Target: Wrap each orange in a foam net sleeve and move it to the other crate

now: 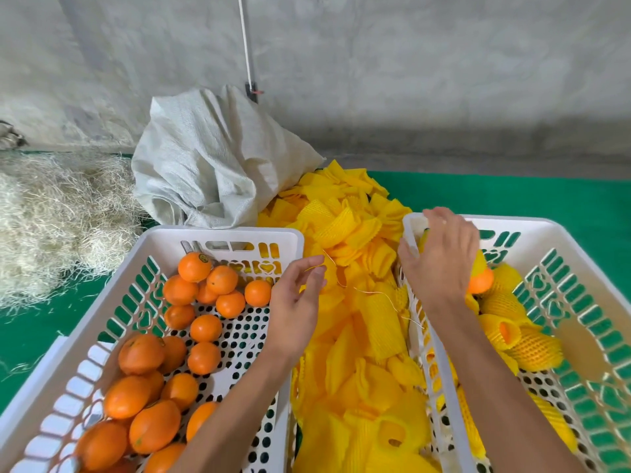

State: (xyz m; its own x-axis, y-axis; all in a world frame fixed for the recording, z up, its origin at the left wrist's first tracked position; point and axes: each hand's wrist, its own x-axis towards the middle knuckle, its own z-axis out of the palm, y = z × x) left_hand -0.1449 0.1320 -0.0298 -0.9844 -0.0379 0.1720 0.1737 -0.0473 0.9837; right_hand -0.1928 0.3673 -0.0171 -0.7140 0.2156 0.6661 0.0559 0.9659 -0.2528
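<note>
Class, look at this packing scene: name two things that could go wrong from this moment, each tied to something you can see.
1. The right hand holds an orange whose sleeve leaves the lower end bare; it may slip off as the fruit drops into the right crate.
2. A loose thread trails from the left hand across the sleeve pile; it could snag and drag sleeves out.

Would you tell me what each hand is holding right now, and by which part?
The right hand grips a sleeved orange from above, over the right crate. The left hand seems to hold nothing; its fingers hang loosely over the sleeves.
</note>
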